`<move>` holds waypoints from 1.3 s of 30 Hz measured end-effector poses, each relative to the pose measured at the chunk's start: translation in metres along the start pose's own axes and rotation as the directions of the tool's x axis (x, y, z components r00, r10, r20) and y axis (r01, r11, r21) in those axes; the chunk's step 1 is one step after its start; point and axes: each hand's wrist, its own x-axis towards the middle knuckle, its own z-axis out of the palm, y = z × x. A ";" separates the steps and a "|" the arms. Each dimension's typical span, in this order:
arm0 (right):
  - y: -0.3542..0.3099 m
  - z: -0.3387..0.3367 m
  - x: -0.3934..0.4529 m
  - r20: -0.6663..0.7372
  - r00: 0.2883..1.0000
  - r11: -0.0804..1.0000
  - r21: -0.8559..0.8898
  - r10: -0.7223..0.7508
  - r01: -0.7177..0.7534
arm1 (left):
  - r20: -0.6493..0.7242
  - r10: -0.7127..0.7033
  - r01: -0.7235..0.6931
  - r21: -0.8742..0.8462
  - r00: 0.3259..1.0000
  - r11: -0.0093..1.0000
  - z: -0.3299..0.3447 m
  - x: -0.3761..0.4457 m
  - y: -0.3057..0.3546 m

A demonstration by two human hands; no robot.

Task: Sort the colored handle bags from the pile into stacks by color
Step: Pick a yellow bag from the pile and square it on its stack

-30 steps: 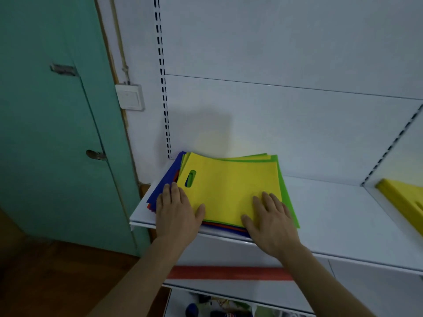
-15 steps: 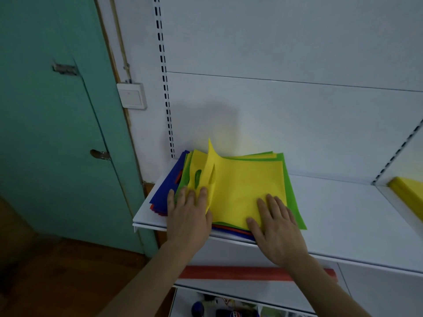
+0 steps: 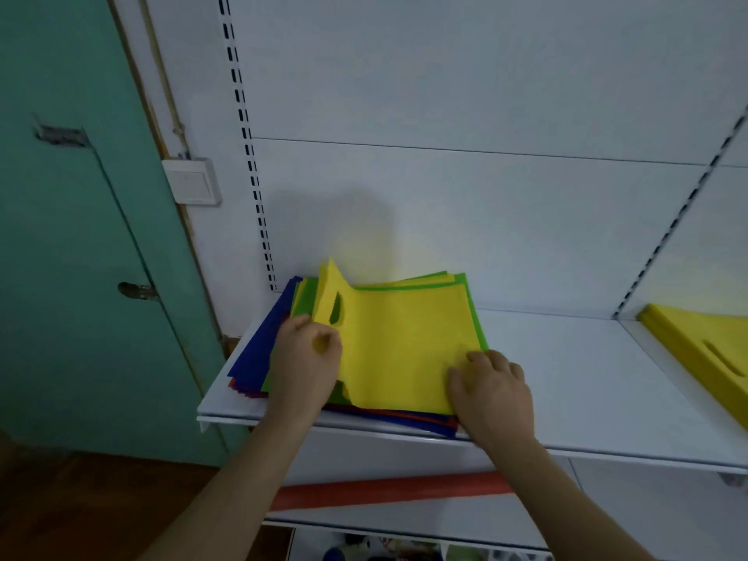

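A pile of flat handle bags (image 3: 259, 358) in blue, red, green and yellow lies at the left end of a white shelf (image 3: 587, 398). On top is a yellow bag (image 3: 404, 350) with its left, handle-hole edge lifted. My left hand (image 3: 305, 362) pinches that lifted edge. At the bag's lower right corner my right hand (image 3: 491, 392) curls its fingers onto the corner. A green bag (image 3: 475, 313) shows under the yellow one. A yellow stack (image 3: 704, 346) sits at the far right.
A green door (image 3: 73, 257) and a wall switch (image 3: 192, 182) are to the left. A slotted upright (image 3: 247, 143) runs up the white back panel. An orange-red strip (image 3: 388, 489) lies on the lower shelf below.
My left hand has gone from lying flat on the pile to pinching the yellow bag's left edge and lifting it. My right hand's fingers have curled at the lower right corner.
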 end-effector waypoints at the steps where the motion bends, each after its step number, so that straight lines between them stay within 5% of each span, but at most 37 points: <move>1: 0.001 -0.004 0.003 0.067 0.997 0.999 -0.022 0.045 -0.044 | 0.004 -0.045 0.045 0.000 0.999 0.999 -0.004 0.005 -0.001; 9: 0.002 -0.026 0.028 0.251 0.951 0.901 0.347 0.181 -0.262 | 0.148 -0.208 0.240 -0.256 0.967 0.936 -0.013 0.027 -0.015; 14: 0.010 -0.027 0.036 0.250 0.941 0.876 0.369 0.227 -0.310 | 0.183 -0.189 0.192 0.003 0.965 0.981 -0.014 0.034 -0.029; 18: 0.014 -0.024 0.033 0.106 0.982 0.888 0.420 0.153 -0.184 | 0.159 -0.123 0.128 -0.020 0.980 0.992 -0.014 0.031 -0.029; 24: 0.004 -0.045 0.015 -0.160 0.981 0.731 0.682 0.111 0.029 | -0.060 -0.013 -0.005 -0.286 0.998 0.958 -0.020 0.033 -0.012; 31: 0.014 -0.044 0.010 -0.120 0.991 0.744 0.668 0.059 0.037 | 0.060 0.025 -0.006 -0.306 0.998 0.952 -0.009 0.026 -0.006; 39: 0.009 -0.057 0.010 -0.167 0.981 0.692 0.720 0.098 0.053 | 0.011 -0.017 0.020 -0.285 1.000 0.958 -0.007 0.026 0.008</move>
